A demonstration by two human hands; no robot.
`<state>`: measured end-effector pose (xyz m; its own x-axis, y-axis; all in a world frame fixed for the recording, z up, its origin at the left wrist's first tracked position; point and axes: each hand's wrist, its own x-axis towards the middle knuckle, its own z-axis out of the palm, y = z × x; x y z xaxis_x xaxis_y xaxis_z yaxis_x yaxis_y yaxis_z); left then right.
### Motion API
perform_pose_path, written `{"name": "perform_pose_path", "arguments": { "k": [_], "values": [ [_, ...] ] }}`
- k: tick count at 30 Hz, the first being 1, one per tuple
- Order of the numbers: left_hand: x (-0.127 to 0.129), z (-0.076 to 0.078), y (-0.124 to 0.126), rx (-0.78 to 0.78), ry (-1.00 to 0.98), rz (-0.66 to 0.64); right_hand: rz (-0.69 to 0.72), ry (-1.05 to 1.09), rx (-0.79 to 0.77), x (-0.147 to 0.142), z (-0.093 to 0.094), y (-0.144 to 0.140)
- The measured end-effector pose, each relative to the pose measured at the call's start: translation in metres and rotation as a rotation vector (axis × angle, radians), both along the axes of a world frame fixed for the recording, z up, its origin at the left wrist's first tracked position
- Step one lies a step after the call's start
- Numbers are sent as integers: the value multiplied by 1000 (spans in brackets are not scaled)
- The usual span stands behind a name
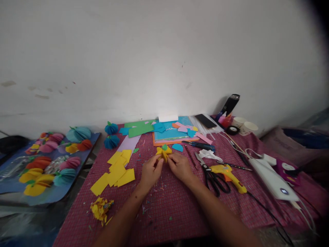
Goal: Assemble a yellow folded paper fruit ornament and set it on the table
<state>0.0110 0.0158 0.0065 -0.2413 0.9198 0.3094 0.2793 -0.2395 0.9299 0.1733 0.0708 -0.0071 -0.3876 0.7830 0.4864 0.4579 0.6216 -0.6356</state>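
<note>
Against a bare white wall, a worktop (159,206) draped in a red checked cloth is crowded with craft supplies. At its centre the left hand (150,171) and the right hand (181,166) close together from either side on a small yellow folded paper ornament (163,152) topped with a bit of green, the fingertips pinching its lower folds just above the cloth.

A stack of cut yellow paper pieces (115,171) lies just to the left, with yellow scraps (100,208) nearer the front edge. To the right, black-handled scissors (213,176) and a yellow glue gun (228,173) lie beside each other, the gun's cord trailing toward the corner. Finished paper balls (48,161) in many colours sit on a blue board (53,195) off to the left.

The ornament looks light and springy; a loosened pinch could let its folds fan open, and too hard a squeeze could crease them. The glue gun lies near the right wrist, so a careless sweep might brush its tip or snag the cord. Loose clippings on the cloth could cling to any wet glue.
</note>
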Motion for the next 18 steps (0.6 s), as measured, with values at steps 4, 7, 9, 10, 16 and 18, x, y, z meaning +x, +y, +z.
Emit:
{"name": "perform_pose_path", "arguments": {
  "k": [4, 7, 9, 10, 16, 18],
  "values": [
    [3, 0, -1, -34, 55, 20, 18, 1, 2, -1, 2, -2],
    [4, 0, -1, -2, 102, 28, 50, 10, 11, -1, 4, -3],
    [2, 0, 0, 40, 143, 29, 49, 37, 13, -1, 5, -2],
    [1, 0, 0, 60, 172, 32, 41, 48, 14, 0, 6, -2],
    [-8, 0, 4, 85, 246, 41, -1, 31, -8, 3, 7, 4],
    [-10, -1, 5, 75, 254, 43, 1, 23, -22, 4, 6, 6]
  ]
}}
